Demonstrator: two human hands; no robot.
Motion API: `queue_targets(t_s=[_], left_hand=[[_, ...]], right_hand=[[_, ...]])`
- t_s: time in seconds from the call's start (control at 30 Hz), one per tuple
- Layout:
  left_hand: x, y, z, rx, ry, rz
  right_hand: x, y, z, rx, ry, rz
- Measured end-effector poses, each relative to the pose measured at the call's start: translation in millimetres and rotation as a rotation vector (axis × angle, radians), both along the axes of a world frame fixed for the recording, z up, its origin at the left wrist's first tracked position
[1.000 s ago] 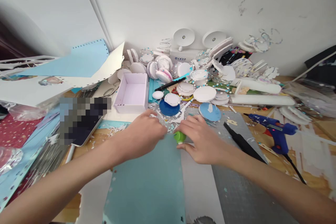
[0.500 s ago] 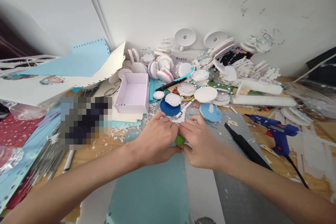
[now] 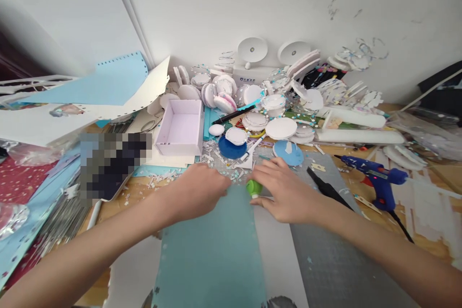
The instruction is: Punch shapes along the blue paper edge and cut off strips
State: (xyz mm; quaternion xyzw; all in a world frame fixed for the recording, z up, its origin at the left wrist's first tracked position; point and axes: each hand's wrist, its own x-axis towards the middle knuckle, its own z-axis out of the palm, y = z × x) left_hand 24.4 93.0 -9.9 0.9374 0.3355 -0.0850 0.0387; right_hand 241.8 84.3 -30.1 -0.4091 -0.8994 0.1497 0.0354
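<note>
A small green craft punch sits at the far edge of a teal sheet of paper. My right hand is closed around the punch, thumb on the near side and fingers over the far side. To the left, my left hand is curled over the sheet's upper left part. Its fingertips are tucked out of sight, so what they grip, if anything, is hidden. White paper lies under the teal sheet, with a grey cutting mat below.
A pale lilac box stands behind my left hand. White foam discs are heaped along the wall. At right lie a blue glue gun and a black tool. Paper scraps litter the tabletop.
My left hand has moved left, away from the green punch, where both hands were together. My right hand stays on the punch, which now shows more.
</note>
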Motion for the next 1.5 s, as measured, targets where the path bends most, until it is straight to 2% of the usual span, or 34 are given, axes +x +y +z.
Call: queue_targets(t_s=[0.37,0.5,0.6,0.77,0.87,1.0,1.1,1.2,1.4,1.5], left_hand=[[1.5,5.3,6.6,-0.059,0.034,-0.025],[-1.0,7.0,9.0,-0.094,0.036,0.003],[-7.2,8.6,10.8,-0.183,0.024,0.039],[-23.5,8.5,14.9,-0.403,-0.114,0.085],[-31.5,5.1,16.0,-0.494,-0.195,0.095],[-35.0,0.2,15.3,-0.542,-0.214,0.100],[-34.1,-1.4,14.1,-0.535,-0.213,0.099],[-32.7,-2.4,13.6,-0.500,-0.210,0.094],[-29.7,-6.1,13.3,-0.437,-0.178,0.070],[-28.4,-7.5,9.1,-0.443,-0.171,0.048]], right_hand=[[-0.4,1.2,-0.6,-0.007,0.061,0.021],[4.3,3.6,1.4,-0.088,0.176,-0.033],[10.2,7.7,2.8,-0.292,0.386,-0.161],[14.8,15.1,-5.5,-0.850,0.793,-0.441],[12.0,17.2,-13.4,-1.136,0.951,-0.592],[7.5,18.9,-16.3,-1.321,1.022,-0.658],[6.7,19.6,-13.8,-1.346,1.065,-0.674],[7.8,18.5,-12.7,-1.301,1.084,-0.690],[9.0,12.6,-18.3,-1.032,0.982,-0.580],[8.6,11.2,-20.4,-0.953,0.980,-0.539]])
